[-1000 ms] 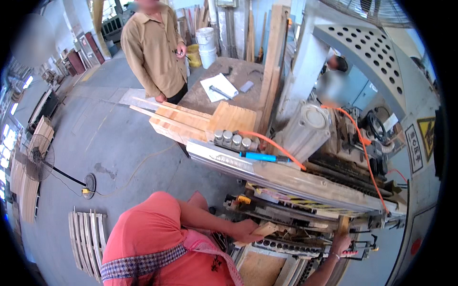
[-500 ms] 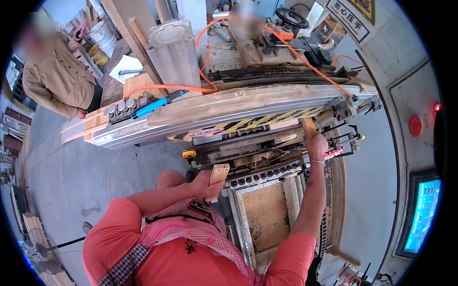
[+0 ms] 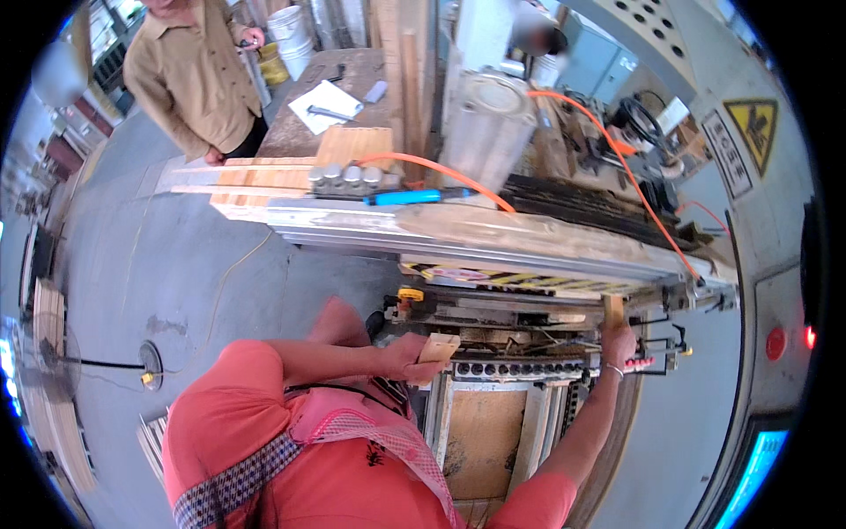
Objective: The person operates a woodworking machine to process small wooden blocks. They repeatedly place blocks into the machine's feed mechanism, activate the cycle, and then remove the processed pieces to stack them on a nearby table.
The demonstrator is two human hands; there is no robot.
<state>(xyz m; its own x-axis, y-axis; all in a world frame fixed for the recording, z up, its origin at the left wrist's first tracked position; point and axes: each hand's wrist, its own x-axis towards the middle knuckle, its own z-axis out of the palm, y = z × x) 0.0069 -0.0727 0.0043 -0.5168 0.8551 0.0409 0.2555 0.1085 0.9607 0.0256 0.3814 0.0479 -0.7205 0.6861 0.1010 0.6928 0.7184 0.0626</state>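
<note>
My left hand (image 3: 411, 359) grips a short pale wood block (image 3: 440, 347) in front of my body, just short of the machine's front row of black round fittings (image 3: 511, 369). With my arm stretched out, my right hand (image 3: 619, 344) is closed round another wood piece (image 3: 614, 310). The far end of that piece reaches up to the yellow-and-black striped edge (image 3: 529, 280) of the machine's beam, at the right end of the slot. Whether it touches anything inside cannot be made out.
A long metal beam (image 3: 493, 242) with an orange hose (image 3: 608, 132) crosses ahead. Stacked pale wood strips (image 3: 256, 189) lie at its left end. A person in a tan jacket (image 3: 198, 79) stands far left. At right is a control panel with a red button (image 3: 775, 344) and a lit screen (image 3: 753, 476).
The whole view has swung, so the machine sits further right and lower in the picture. The left block has tipped from upright toward level. My right hand stays at the slot's right end.
</note>
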